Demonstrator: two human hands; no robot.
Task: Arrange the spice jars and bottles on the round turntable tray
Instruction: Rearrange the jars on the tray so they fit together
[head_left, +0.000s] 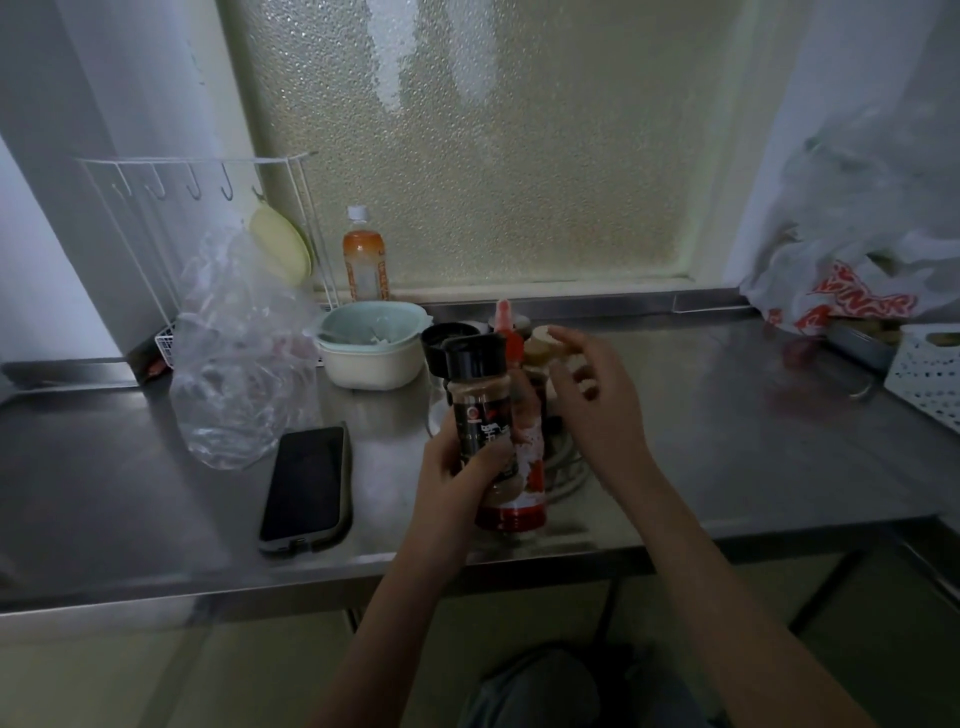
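At the far left of the frame a white wire rack (171, 218) with hooks stands against the wall, a pale yellow lid (280, 252) leaning in it. In front of it a crumpled clear plastic bag (234, 364) sits on the steel tabletop (104, 467), and just right of that a dark phone (306, 488) lies flat near the front edge. Behind, an orange drink bottle (365, 254) with a white cap stands on the window ledge, with a mint strainer bowl (371, 343) nested in a cream one just below it.

At centre, the left hand (457, 467) is wrapped around a spice jar (480, 410) with a black cap and dark label, held upright above the tabletop. Directly behind the jar stands a red sauce bottle (514, 467), partly hidden, among other jars with cork and black lids. The pale rim of the round turntable tray (569, 480) peeks out beneath them.

The right hand (597, 395) hovers beside this cluster, fingers loosely spread, its grip wide and holding nothing.

At right, a white plastic bag with red print (852, 291) and a white perforated basket (930, 369) sit on the tabletop.
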